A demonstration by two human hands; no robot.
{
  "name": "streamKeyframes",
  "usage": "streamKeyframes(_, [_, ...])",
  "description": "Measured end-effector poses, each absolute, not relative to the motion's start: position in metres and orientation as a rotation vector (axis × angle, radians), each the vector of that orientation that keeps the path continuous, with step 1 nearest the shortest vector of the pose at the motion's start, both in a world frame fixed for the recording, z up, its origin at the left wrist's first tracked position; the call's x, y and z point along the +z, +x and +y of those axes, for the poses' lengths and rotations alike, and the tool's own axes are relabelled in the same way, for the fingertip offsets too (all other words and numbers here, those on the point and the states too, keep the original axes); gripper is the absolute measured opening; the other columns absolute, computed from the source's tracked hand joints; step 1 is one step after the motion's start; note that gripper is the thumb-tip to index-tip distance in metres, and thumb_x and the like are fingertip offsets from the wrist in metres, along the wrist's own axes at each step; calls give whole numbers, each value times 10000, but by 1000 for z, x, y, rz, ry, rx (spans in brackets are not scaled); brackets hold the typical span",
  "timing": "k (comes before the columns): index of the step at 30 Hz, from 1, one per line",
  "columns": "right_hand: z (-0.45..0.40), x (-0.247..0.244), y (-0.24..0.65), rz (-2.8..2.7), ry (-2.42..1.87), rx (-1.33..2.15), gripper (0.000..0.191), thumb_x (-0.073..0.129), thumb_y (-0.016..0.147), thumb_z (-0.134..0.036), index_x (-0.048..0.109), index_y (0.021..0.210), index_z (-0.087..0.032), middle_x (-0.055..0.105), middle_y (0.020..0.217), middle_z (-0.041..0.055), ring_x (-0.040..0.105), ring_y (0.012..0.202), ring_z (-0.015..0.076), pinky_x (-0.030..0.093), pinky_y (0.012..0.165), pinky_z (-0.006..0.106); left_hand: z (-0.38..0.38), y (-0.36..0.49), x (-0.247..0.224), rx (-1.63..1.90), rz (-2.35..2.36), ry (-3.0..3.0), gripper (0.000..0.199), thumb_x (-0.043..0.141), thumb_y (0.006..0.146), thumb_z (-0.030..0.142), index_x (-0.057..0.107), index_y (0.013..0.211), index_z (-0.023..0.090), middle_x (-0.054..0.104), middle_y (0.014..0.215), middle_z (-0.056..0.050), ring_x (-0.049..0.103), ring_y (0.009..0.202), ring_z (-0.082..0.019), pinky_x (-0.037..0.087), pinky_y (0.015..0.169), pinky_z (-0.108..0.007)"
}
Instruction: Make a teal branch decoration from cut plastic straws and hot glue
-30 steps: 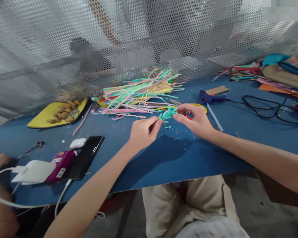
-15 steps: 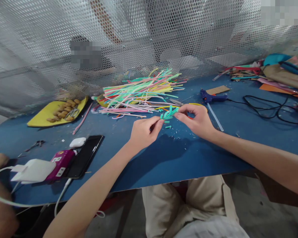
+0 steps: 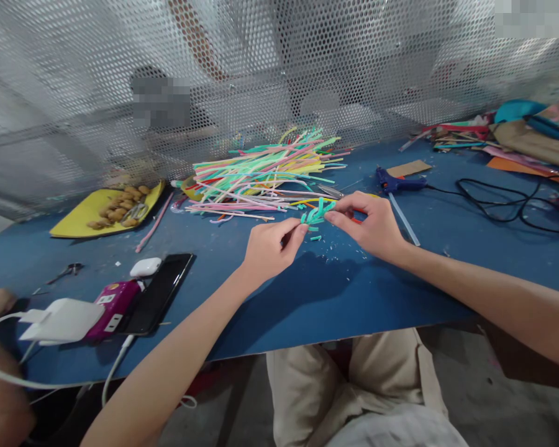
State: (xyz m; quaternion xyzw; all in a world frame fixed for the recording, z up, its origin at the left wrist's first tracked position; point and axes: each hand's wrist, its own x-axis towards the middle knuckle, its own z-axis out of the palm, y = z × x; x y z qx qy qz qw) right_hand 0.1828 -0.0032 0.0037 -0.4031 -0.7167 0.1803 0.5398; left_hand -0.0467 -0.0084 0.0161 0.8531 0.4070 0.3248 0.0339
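Observation:
Between my two hands is a small bunch of teal pipe cleaner pieces [image 3: 315,214], twisted into a leafy, branching shape. My left hand [image 3: 274,247] pinches its lower left end between thumb and fingertips. On the upper right side, the thumb and fingertips of my right hand [image 3: 369,223] are closed on it too. Short teal offcuts [image 3: 315,238] and pale bits of fluff lie on the table just below. Behind my right hand, scissors [image 3: 330,192] with orange-red handles lie partly hidden.
A large pile of pastel pipe cleaners [image 3: 270,167] lies against the perforated metal screen [image 3: 242,118]. At right are a blue glue gun [image 3: 398,182] and its black cable. To the left sit a phone [image 3: 161,295], a purple power strip [image 3: 114,307] and a yellow sheet [image 3: 72,220] with brown pieces. Another person's arm [image 3: 0,372] is at far left.
My right hand's fingertips have shifted slightly left along the teal pipe cleaner pieces, and the upper tips now stand a little more upright. My left hand keeps its place.

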Motion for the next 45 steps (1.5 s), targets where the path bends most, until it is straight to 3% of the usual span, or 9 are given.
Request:
streamKeyframes(12, [-4,5,181,-1669,-975,489,207,739,896,-383,715,784,-210,697,749,13,568,681,160,462,683,344,-9,-45,18,996,1233,2579,459,462,1040,380,527,630,185,527,538,24,466,493,-93,352,585,-260])
streamKeyframes(29, [-6,5,180,-1673,-969,517,234,724,905,-403,712,766,-215,689,716,12,588,681,173,468,707,366,-9,-45,16,1023,1214,2640,413,475,1035,390,577,692,184,424,546,38,368,497,-94,296,563,-257])
streamKeyframes(37, [-5,10,188,-1734,-920,555,283,583,988,-445,721,968,-198,702,808,32,599,716,167,457,688,340,-5,-48,18,830,1286,2656,400,414,1058,404,572,753,197,563,620,10,493,546,-125,299,582,-272])
streamKeyframes(45, [9,5,195,-1881,-1042,404,226,645,941,-377,745,855,-194,735,812,54,595,710,179,434,666,336,0,-51,14,610,1460,2728,364,356,1080,418,614,927,213,724,888,-39,668,787,-203,360,643,-297])
